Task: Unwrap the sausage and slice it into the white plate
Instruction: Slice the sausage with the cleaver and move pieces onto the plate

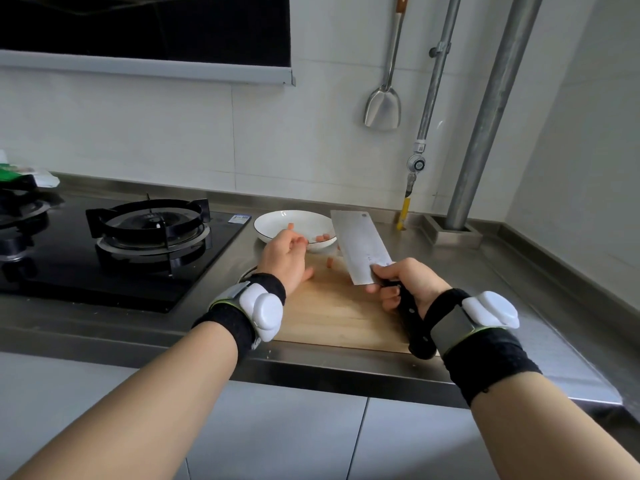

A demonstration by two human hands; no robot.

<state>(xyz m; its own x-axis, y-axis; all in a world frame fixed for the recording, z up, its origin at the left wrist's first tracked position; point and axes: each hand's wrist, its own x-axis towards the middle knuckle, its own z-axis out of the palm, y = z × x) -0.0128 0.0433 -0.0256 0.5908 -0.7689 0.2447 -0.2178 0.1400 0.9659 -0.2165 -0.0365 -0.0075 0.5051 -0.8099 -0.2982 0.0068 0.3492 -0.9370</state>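
The wooden cutting board (332, 317) lies at the front edge of the steel tabletop (519, 306). Over the board's near right corner the right hand (405, 285) is clenched round the black handle of a cleaver (360, 247), thumb and forefinger up against the heel of the blade. The blade is held clear of the board and slants away toward its far right corner.

Over the board's far left part hovers the left hand (285, 258), fingers loosely curled toward the plate. I cannot tell whether it pinches a slice, since the pink tips could be fingertips or sausage. One small sausage piece (329, 262) sits on the board near its far edge, between that hand and the blade.

Just beyond the board's far edge stands the white plate (277, 216), with a few more slices (323, 238) against its near right rim. No uncut length shows, though the hand may hide some.

The step in hand looks like moving cut pieces from board to plate. It would go best with the cleaver kept angled away from the left fingers. The stray piece could then be swept along the board with the flat of the blade — not picked up close under the edge.

Left of the board is a gas hob (149, 226). On the wall beyond the board hangs a steel spatula (382, 105).
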